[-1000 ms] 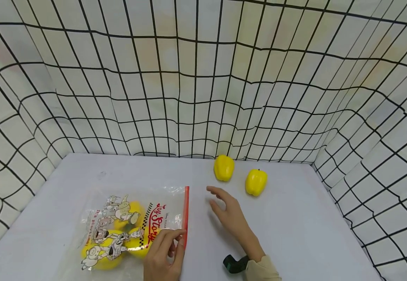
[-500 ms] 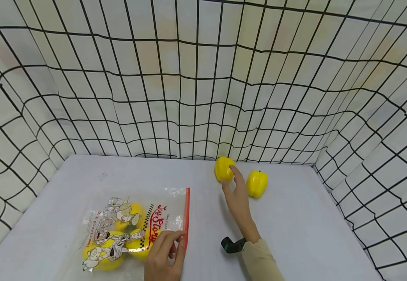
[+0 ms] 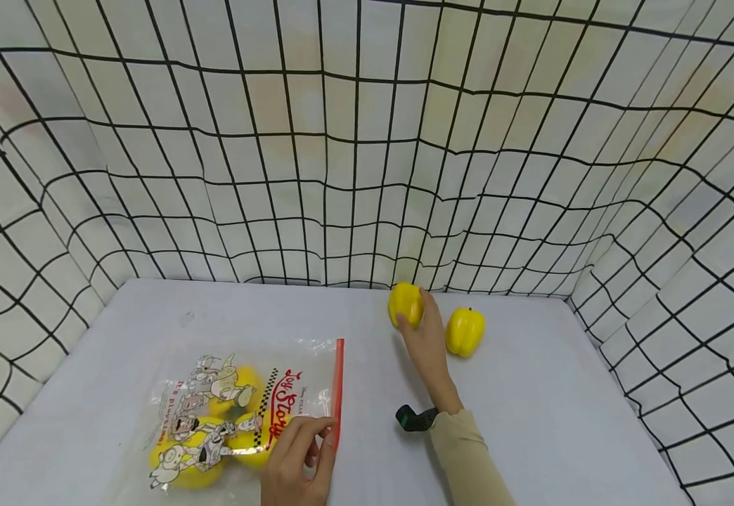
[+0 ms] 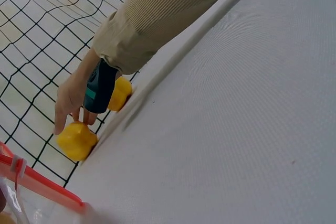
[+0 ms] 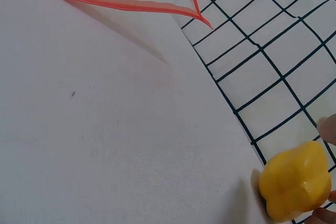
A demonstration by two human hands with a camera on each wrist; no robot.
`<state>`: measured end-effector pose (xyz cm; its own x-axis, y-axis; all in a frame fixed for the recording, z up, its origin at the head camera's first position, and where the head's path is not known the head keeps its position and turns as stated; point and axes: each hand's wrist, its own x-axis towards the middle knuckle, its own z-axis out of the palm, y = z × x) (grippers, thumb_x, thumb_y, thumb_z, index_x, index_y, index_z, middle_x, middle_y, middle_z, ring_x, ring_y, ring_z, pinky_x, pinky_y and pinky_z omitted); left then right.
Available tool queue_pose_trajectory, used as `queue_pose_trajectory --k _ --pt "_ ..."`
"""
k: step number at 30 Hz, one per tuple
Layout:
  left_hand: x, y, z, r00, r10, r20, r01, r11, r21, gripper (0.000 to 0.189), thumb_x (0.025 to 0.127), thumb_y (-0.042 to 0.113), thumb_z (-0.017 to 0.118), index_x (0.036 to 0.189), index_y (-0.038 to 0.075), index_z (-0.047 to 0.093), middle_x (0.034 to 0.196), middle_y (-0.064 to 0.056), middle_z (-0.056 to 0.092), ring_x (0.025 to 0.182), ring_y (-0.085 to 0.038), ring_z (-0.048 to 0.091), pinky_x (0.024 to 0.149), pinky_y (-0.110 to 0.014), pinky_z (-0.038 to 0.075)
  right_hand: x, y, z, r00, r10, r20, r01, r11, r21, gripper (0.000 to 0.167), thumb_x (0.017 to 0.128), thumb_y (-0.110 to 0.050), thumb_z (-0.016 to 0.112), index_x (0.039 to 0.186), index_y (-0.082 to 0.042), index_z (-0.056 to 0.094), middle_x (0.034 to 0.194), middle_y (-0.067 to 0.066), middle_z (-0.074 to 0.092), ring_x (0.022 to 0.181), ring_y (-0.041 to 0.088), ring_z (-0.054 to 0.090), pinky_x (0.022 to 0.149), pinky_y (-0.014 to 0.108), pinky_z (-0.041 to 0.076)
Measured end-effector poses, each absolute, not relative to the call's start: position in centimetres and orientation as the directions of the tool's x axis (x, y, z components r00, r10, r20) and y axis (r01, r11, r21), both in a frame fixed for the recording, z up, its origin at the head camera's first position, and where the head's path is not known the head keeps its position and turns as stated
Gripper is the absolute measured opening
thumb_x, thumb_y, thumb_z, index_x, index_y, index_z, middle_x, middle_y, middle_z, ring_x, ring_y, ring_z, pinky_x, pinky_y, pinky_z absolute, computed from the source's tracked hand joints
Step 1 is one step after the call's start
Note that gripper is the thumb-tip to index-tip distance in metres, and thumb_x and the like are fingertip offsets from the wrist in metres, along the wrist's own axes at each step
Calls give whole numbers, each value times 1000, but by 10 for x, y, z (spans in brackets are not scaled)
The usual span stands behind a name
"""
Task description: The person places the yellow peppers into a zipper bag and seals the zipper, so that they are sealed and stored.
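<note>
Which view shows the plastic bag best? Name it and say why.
The head view, with most of the bag, its printing and yellow contents visible. The left wrist view catches only part by its red edge; the right wrist view, mainly that edge.

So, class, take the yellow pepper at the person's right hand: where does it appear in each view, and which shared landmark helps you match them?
Head: the yellow pepper is right of centre, below mid-height, left of the other pepper.
Left wrist: lower left, at the right hand.
Right wrist: bottom right corner.
Shared landmark: the red strip on the bag.
</note>
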<state>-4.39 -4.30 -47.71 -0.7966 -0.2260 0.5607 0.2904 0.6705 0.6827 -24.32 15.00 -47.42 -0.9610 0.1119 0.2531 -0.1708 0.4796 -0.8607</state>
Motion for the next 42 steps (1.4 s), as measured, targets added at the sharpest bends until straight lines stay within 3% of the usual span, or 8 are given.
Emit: queue_pose_trajectory --k 12,34,42 --pt "-45 -45 -479 -775 -210 596 319 684 656 45 66 -13 90 98 15 76 87 14 59 68 5 44 60 -5 39 -256 147 -486 -966 128 227 -137 493 -859 77 97 -14 72 161 -4 31 167 17 35 155 35 35 128 53 28" --pt "-45 -43 -479 -782 -214 586 320 669 671 43 67 -13 88 98 15 76 88 14 60 69 5 45 60 -6 40 -256 149 -499 -958 145 246 -162 433 -887 76 97 -12 72 161 -7 30 164 16 37 148 33 41 126 53 32" --pt "-44 -43 -478 -791 -221 571 307 663 682 40 70 -12 87 98 14 76 87 11 62 70 5 45 61 -6 40 -254 149 -498 -956 154 250 -170 404 -899 77 96 -11 73 161 -9 32 162 15 40 144 32 46 121 52 39"
